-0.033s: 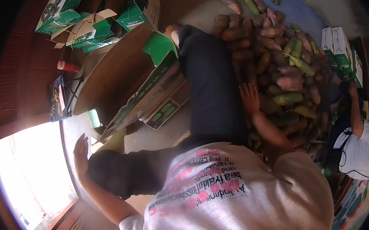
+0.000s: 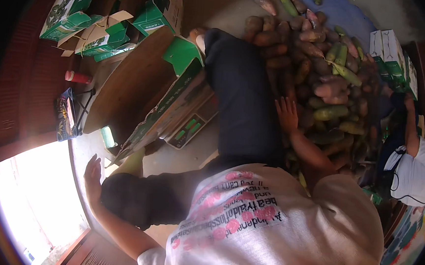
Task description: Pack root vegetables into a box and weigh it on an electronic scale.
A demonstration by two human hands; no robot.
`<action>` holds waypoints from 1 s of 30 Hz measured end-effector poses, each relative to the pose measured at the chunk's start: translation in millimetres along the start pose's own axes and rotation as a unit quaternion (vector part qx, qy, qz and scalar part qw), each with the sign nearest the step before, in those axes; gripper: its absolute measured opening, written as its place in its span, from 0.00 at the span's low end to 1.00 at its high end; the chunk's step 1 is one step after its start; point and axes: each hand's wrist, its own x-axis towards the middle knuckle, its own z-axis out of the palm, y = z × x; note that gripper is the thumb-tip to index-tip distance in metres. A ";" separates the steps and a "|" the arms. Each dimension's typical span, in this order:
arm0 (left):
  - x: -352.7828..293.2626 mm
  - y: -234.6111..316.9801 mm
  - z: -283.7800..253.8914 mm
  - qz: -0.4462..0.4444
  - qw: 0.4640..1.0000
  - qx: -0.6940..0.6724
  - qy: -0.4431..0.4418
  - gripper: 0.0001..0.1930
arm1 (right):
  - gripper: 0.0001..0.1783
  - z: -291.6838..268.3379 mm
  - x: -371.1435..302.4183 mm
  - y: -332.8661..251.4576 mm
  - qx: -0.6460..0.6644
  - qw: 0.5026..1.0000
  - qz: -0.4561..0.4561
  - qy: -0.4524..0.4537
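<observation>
My left hand is held out beside my left knee, fingers stretched and empty. My right hand lies against the outer side of my right leg, fingers spread, with nothing in it. Close by on the right is a large heap of long reddish-brown and green root vegetables, probably radishes, including a pale green one. Between my legs stands an open cardboard box, brown inside with green flaps. Beside it shows a scale panel with lit green displays. The inside bottom of the box is partly hidden.
More green-and-white cartons stand at the far left. A red can-like container and a dark patterned bag lie near the left wall. At right, a person in a white shirt reaches toward stacked white-and-green boxes. A blue sheet lies behind the heap.
</observation>
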 end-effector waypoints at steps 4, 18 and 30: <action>-9.7 -8.7 -6.3 -0.029 0.999 -0.023 -0.005 0.31 | 0.47 -1.7 2.3 -2.2 0.018 0.995 0.070 -0.069; 0.5 -7.5 1.3 -0.046 0.997 -0.059 -0.017 0.33 | 0.51 18.7 -11.7 25.0 0.227 0.881 0.329 -0.254; -0.7 -3.2 -1.5 -0.074 0.992 -0.099 0.003 0.25 | 0.43 -12.4 5.4 19.2 -0.066 0.933 -0.167 -0.313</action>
